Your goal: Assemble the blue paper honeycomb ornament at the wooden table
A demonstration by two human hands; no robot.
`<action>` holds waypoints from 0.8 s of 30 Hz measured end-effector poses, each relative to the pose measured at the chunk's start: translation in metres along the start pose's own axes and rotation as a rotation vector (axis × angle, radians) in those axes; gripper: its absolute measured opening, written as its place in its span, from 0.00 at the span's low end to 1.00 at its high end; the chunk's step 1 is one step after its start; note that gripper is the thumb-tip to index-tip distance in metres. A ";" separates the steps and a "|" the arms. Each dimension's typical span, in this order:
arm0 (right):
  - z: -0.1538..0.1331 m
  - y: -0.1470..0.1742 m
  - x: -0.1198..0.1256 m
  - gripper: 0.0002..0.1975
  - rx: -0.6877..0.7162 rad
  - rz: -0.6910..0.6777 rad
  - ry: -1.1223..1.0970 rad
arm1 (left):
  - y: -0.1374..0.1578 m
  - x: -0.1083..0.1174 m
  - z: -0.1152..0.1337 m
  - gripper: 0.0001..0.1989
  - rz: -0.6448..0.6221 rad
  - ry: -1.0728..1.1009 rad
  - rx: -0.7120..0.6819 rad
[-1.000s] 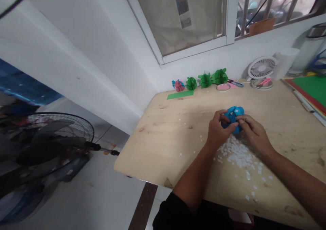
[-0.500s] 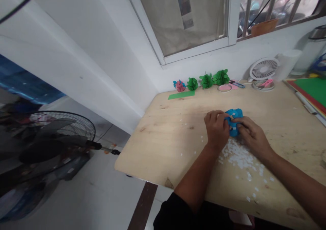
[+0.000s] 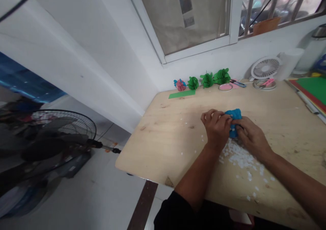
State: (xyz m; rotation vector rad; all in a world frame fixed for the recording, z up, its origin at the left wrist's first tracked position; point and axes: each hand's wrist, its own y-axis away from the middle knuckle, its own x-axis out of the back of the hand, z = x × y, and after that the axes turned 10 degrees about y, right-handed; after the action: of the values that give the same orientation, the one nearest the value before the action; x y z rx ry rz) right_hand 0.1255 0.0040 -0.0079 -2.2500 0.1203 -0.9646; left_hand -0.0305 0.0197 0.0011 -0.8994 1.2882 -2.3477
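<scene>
Between my two hands is a blue folded paper piece (image 3: pixel 234 114) with small pale squares on it. My left hand (image 3: pixel 215 125) grips its left side, the fingers bent over its edge and covering part of it. On the right side my right hand (image 3: pixel 251 133) pinches the same paper piece between thumb and fingers. Just below, many small white squares (image 3: pixel 239 155) lie scattered on the wooden table (image 3: pixel 163 141), some of them under my wrists.
Several green paper figures (image 3: pixel 207 80) and a pink-and-blue one (image 3: pixel 180 84) stand along the wall. A green strip (image 3: pixel 181 94) lies before them. Further right are a blue cutter (image 3: pixel 238 83), a small white fan (image 3: pixel 265 68) and coloured sheets (image 3: pixel 312 91). A floor fan (image 3: pixel 56 138) stands left.
Both hands have closed in on the blue paper piece. My left fingers have shifted slightly over it, and its front looks more folded together and covered.
</scene>
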 end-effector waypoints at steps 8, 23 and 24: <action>-0.006 -0.002 0.005 0.11 0.067 0.000 0.155 | -0.003 0.003 0.002 0.05 -0.018 0.017 0.021; -0.006 0.001 0.003 0.10 0.124 0.021 0.232 | -0.004 0.005 0.007 0.05 -0.005 0.053 0.080; -0.006 0.001 0.003 0.10 0.124 0.021 0.234 | -0.005 0.006 0.007 0.04 -0.015 0.060 0.104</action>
State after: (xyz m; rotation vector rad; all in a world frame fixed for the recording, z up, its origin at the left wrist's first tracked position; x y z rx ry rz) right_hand 0.1239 -0.0011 -0.0043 -2.0144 0.1817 -1.1888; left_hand -0.0299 0.0148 0.0101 -0.8148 1.1728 -2.4461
